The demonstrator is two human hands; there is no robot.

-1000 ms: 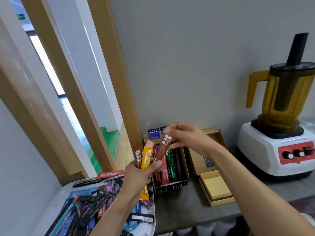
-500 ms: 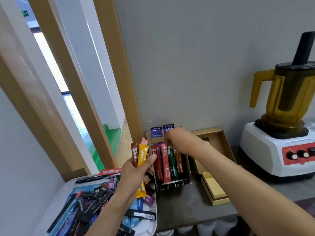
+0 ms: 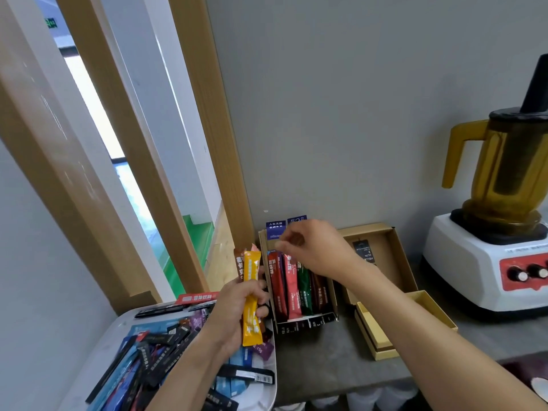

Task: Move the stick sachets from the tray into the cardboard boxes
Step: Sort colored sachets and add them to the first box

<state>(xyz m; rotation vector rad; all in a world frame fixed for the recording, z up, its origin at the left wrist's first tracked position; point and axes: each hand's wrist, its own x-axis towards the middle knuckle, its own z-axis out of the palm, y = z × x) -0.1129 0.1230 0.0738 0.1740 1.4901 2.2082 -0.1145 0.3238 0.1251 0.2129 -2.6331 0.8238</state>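
Three stick sachets (image 3: 251,295) (yellow in front, brown and pinkish ones mostly hidden behind it) are standing upright in the left hand (image 3: 234,310), whose fingers are wrapping around their middles above the right edge of the tray (image 3: 268,390). The tray is holding a heap of loose sachets (image 3: 160,348), dark and blue, partly covered by the forearm and running out of view at the bottom. Just right of it, a cardboard box (image 3: 299,325) on the counter (image 3: 320,369) is holding a row of packed sachets (image 3: 292,292) — red, pink, green, brown. The right hand (image 3: 314,250) is hovering over the box's far end, fingers curling inward, thumb nearing fingertips; whether they are pinching anything is impossible to tell. Further right, a second box (image 3: 385,247) is lying open, a small yellow box (image 3: 375,336) is sitting in front of it, and a blender (image 3: 489,280) is being cut off by the picture's edge.
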